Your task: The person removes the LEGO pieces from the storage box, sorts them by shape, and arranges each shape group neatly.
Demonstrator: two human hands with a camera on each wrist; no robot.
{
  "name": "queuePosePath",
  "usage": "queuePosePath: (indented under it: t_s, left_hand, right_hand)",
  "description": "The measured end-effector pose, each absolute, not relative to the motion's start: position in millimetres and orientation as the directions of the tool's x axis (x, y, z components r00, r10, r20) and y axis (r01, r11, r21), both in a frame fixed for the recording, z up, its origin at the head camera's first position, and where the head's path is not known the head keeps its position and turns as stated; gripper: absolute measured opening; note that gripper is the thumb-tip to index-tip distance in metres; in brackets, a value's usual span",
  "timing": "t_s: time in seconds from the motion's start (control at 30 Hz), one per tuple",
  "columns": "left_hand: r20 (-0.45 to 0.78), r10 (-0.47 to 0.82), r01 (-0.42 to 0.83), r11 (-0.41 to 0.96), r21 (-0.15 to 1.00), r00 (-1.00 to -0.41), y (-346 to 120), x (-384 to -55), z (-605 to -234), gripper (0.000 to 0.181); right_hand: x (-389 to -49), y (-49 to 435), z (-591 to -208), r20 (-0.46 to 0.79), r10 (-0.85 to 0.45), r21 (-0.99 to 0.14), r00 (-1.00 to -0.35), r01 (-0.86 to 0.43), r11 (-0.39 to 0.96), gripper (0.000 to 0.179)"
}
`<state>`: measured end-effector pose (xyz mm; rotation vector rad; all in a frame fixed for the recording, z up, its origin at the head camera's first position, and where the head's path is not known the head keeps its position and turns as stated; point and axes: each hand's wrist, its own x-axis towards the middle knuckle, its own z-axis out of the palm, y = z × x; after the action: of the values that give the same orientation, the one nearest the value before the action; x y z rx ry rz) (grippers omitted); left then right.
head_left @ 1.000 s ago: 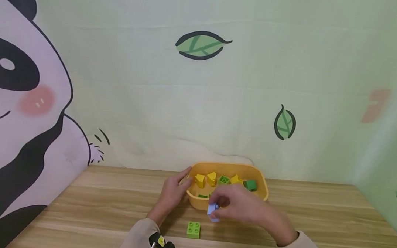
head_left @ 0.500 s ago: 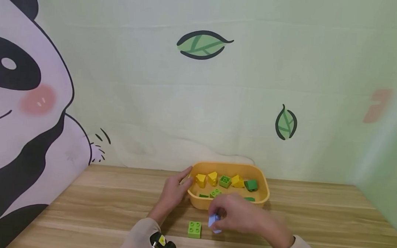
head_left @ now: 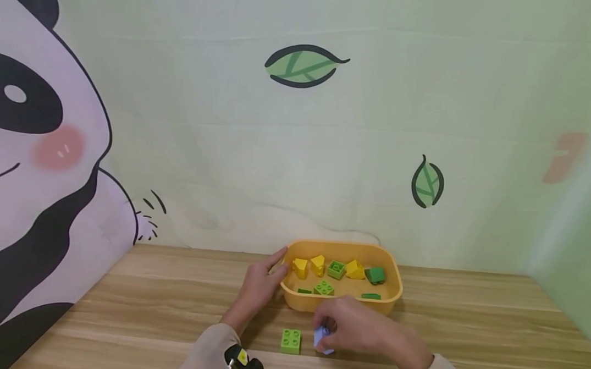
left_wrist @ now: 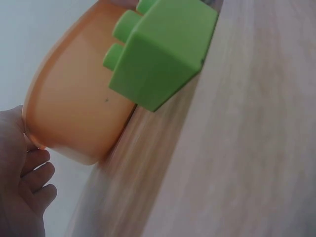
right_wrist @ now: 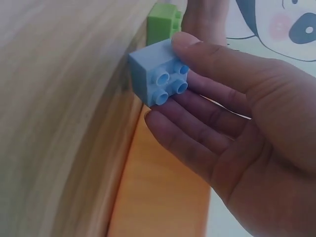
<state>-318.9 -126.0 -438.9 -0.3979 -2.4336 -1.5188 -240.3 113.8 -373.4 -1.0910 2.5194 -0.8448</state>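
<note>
My right hand (head_left: 353, 326) pinches a light blue building brick (head_left: 322, 340) low over the table, in front of the orange-yellow plastic tub (head_left: 340, 305). In the right wrist view the blue brick (right_wrist: 158, 74) shows its studs, thumb on one edge and fingers beneath. My left hand (head_left: 260, 285) holds the tub's left rim between thumb and index finger; in the left wrist view the other fingers (left_wrist: 39, 175) curl below that rim. A light green four-stud brick (head_left: 291, 342) stands studs up on the table, just left of the blue one.
Inside the tub lie yellow bricks (head_left: 355, 269), light green bricks (head_left: 324, 288) and a dark green brick (head_left: 376, 275). The wooden table (head_left: 467, 324) meets a cloth backdrop (head_left: 218, 148) printed with a panda and leaves, right behind the tub.
My right hand has brought the blue brick down and toward me, from over the tub's front rim to beside the green brick. The left hand stays at the rim.
</note>
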Motion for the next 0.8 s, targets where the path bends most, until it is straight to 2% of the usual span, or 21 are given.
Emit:
queuePosePath:
  t_s: [0.2,0.47,0.8]
  left_hand:
    - [0.351,0.103,0.361,0.415,0.835,-0.931,-125.7,-318.0,-438.1,0.048]
    - [0.345,0.097,0.353,0.414,0.839,-0.933,-126.1,-317.3,-438.3,0.048]
    - [0.345,0.094,0.351,0.419,0.837,-0.934,-125.9,-317.2,-438.6,0.048]
  right_hand:
    - [-241.7,112.4,-378.3,0.004,-0.73,-0.606,-0.683,-0.583,0.542,0.017]
    - [-251.1,114.4,-395.6,0.059,-0.772,-0.553,-0.633,-0.665,0.502,0.019]
    - [-241.1,109.2,-382.6,-0.046,-0.719,-0.593,-0.693,-0.56,0.578,0.027]
